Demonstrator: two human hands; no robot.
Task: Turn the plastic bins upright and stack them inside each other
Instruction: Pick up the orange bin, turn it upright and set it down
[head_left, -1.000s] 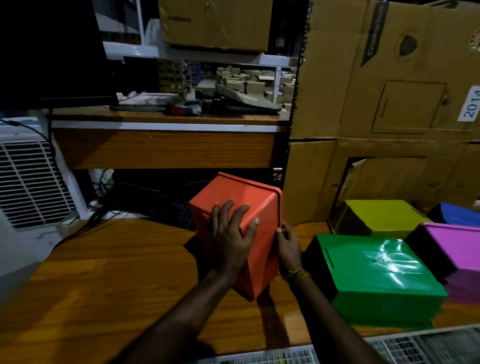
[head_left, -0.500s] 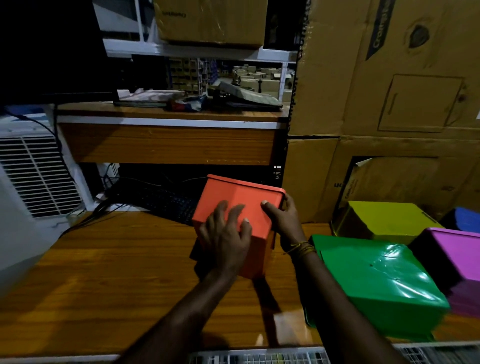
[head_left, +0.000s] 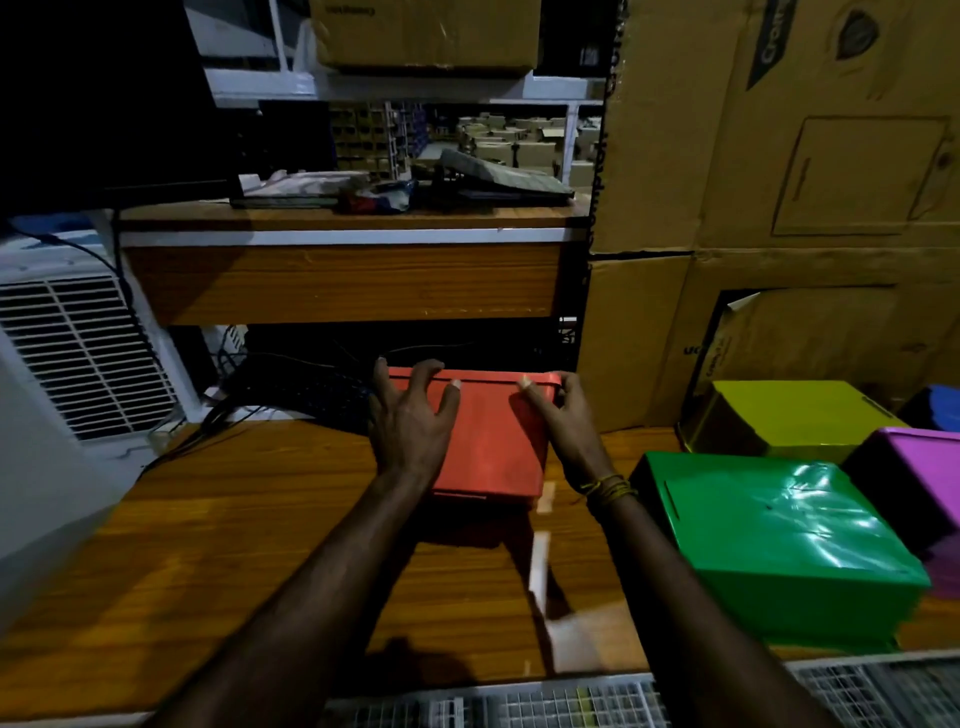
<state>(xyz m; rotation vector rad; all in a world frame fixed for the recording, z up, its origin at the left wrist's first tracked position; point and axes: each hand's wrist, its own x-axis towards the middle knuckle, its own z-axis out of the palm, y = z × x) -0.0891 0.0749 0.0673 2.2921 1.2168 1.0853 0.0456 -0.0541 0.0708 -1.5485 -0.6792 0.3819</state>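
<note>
The orange bin (head_left: 485, 441) stands on the wooden worktop (head_left: 208, 519) in front of the person, with both hands on it. The left hand (head_left: 410, 421) lies on its near wall with spread fingers that reach the top rim; the right hand (head_left: 558, 410) holds the right top corner, thumb on the near wall and fingers curled over the rim. The bin looks like thin, stiff and glossy plastic, so I judge it light but a little slippery; the rim is the safest place to hold. The green bin (head_left: 779, 545), yellow bin (head_left: 789, 410) and purple bin (head_left: 924, 457) lie upside down at the right. On the cardboard boxes (head_left: 779, 156) there is printing, but I cannot read it surely.
</note>
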